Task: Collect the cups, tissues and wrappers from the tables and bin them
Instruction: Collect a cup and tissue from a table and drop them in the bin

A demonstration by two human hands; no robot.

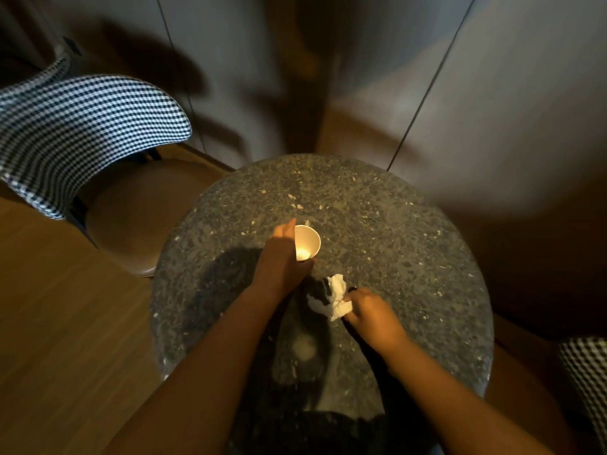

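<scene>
Dim room with grey panelled walls and a wooden floor; round speckled worktop at centre, a checked chair drawn up on the far left, a corner of a second chair at the right edge.

Early in the task, by the look of it: nothing binned yet and no bin in view. Only two pieces of litter visible on the worktop, both already in hand: a white paper cup and a crumpled white tissue. No wrappers to be seen. Left to do, judging from this: lifting both clear, carrying them to a bin somewhere out of frame, then checking any other tables.

Cup upright near the middle of the worktop, mouth towards the camera, seemingly empty, lit warm inside. Left hand closed against its left side: forefinger stretched along the far rim, thumb curled round the near side, cup wall gripped between them. Lifted or resting on the worktop: impossible to tell.

Tissue just nearer than the cup and to its right, apart from it. Right hand at the tissue's near right corner, fingers curled and pinching that corner, most of the tissue spilling free towards the cup. Contact with the worktop underneath unclear, lost in shadow.
</scene>
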